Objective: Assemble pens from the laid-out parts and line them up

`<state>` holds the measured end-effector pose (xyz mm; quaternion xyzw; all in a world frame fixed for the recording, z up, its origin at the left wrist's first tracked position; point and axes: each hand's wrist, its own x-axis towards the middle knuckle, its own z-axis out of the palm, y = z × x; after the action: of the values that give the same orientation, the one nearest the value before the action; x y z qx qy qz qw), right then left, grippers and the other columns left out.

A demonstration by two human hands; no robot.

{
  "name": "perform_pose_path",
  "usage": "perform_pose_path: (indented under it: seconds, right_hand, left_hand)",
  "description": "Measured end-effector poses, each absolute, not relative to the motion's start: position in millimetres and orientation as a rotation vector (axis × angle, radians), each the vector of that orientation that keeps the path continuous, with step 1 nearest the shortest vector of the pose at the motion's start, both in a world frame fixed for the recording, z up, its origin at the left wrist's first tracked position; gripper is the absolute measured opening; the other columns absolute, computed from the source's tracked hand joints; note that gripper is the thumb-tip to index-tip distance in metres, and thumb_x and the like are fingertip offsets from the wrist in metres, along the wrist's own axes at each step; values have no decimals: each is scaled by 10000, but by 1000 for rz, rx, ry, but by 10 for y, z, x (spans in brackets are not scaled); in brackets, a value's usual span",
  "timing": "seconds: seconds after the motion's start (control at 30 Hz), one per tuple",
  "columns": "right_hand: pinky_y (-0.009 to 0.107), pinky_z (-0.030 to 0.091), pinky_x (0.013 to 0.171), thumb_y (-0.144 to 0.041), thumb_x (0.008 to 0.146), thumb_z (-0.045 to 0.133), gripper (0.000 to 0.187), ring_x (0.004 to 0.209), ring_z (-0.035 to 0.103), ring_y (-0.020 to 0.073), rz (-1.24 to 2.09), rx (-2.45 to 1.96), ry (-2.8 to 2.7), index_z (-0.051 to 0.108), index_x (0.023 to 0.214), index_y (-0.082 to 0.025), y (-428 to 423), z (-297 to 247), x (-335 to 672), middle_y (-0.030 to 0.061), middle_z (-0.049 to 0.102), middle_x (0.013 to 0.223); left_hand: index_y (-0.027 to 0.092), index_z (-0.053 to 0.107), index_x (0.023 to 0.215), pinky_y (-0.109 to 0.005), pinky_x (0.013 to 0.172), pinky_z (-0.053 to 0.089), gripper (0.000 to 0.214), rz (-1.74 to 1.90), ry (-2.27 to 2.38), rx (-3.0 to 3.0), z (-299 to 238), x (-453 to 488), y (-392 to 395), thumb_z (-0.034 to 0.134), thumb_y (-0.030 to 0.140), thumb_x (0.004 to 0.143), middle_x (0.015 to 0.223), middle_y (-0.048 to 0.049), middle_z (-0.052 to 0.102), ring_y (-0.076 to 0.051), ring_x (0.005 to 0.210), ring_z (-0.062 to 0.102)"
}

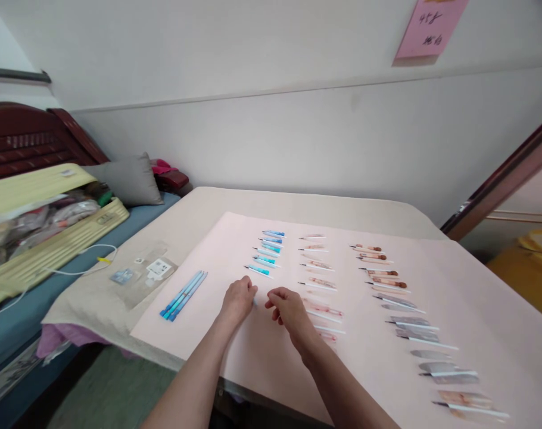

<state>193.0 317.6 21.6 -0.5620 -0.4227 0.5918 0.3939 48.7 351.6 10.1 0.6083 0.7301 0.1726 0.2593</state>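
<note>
My left hand (239, 296) is closed low over the pink sheet (199, 333). A thin pale blue tip (255, 302) shows by its fingers; the rest is hidden, so its kind cannot be made out. Facing it, my right hand (287, 307) has its fingers curled in, thumb near the fingertips, and whatever is in them does not show. Just beyond both lies a column of blue pens taken apart, the nearest blue barrel (258, 270) among them. To the left rest several whole blue pens (184, 296) side by side. Pink pen parts (324, 310) lie partly behind my right hand.
Further right is a column of brown pen parts (385, 273) and grey ones (416, 335). A clear plastic packet (148, 271) lies on the cream tabletop at left. Beside the table stands a bed with a grey pillow (130, 177) and a yellow open box (87, 223).
</note>
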Motion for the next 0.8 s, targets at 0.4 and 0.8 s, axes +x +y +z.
perform_pose_path:
  seconds: [0.4, 0.8]
  right_hand:
    - [268, 388, 583, -205, 783, 454, 165, 641, 574, 151, 1016, -1603, -1592, 612, 829, -208, 3261, 64, 1959, 30, 634, 798]
    - [305, 339, 745, -127, 828, 446, 161, 943, 482, 229, 194, -1703, -2221, 567, 925, -172, 3479, -192, 1776, 96, 581, 1064]
  left_hand:
    - [185, 476, 656, -274, 542, 469, 102, 989, 1640, 816, 117, 367, 3578, 538, 116, 613, 512, 15, 530, -125, 502, 545]
    - [137, 500, 626, -234, 516, 516, 116, 1331, 1316, 214, 67, 179, 3651, 550, 32, 616, 526, -10, 551, -91, 476, 546]
